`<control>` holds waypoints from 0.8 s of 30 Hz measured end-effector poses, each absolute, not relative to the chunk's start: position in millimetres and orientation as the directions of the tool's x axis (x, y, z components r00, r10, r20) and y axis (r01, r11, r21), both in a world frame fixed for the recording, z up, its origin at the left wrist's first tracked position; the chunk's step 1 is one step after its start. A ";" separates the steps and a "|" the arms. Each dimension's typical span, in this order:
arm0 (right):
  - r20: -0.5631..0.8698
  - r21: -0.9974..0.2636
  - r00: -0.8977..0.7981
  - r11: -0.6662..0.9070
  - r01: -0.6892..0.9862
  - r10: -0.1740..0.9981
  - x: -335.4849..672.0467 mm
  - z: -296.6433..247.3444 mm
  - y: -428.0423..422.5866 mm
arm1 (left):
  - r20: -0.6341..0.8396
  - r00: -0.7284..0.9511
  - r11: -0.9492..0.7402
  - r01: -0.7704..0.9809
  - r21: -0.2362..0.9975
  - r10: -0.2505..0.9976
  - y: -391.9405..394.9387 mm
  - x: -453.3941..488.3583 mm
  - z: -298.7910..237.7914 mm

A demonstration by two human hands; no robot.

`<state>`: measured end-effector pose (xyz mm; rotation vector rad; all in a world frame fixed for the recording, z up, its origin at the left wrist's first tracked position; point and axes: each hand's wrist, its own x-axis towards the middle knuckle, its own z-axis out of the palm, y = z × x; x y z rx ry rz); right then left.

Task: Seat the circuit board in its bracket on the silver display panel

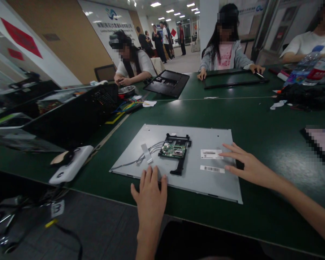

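Observation:
A flat silver-grey display panel [189, 180] lies on the green table, its metal back upward. On it sits a green circuit board [173, 150] in a black plastic bracket [181, 164]. Grey cables [137, 161] run left from the board under a strip of tape [146, 153]. My left hand [151, 189] is at the panel's near edge, fingers spread. Over the right side is my right hand [245, 162], its fingers apart beside a white barcode label [211, 154]. Neither hand grips anything; whether the fingertips press on the metal I cannot tell.
Left on the table are a white power bank [70, 165] and a large black casing [73, 115]. A phone-like device [321, 146] lies right. Across the table are a black back cover [168, 82], a person holding a black frame [235, 85], and bottles [308, 68].

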<state>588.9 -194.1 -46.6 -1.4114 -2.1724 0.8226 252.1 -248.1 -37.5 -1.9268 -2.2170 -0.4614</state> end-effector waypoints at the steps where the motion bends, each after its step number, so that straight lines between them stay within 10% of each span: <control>1: 0.028 -0.677 -0.399 0.311 0.667 0.916 584.8 -46.4 -192.8 | 0.312 -0.166 0.138 0.984 0.111 0.935 -246.5 251.0 -36.1; 24: -0.029 -0.560 -0.549 0.442 0.701 0.835 498.3 -35.1 -159.7 | 0.184 -0.299 0.303 0.953 0.010 0.936 -203.7 183.8 -32.6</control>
